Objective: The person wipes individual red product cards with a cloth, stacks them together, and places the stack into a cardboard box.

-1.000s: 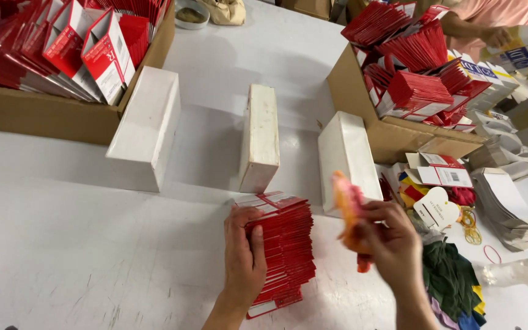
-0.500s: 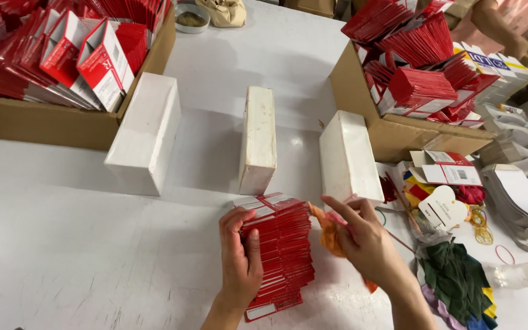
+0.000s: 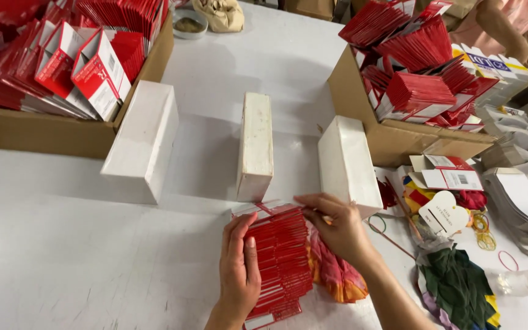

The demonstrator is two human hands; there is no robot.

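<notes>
L hand (image 3: 238,269) flat vs red flat-carton stack (image 3: 279,256) left side | R hand (image 3: 332,225) pinches far-right corner | tip: square edges, even pressure

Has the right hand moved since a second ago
Yes. The right hand came down and left, from beside the near end of the right white block to the top edge of the red card stack, with orange cloth beneath it.

Hiding part of the orange cloth (image 3: 337,278) under the right hand (image 3: 337,229); cutting off the left cardboard box (image 3: 44,131) and another person's arm (image 3: 502,27) at the edges.
</notes>
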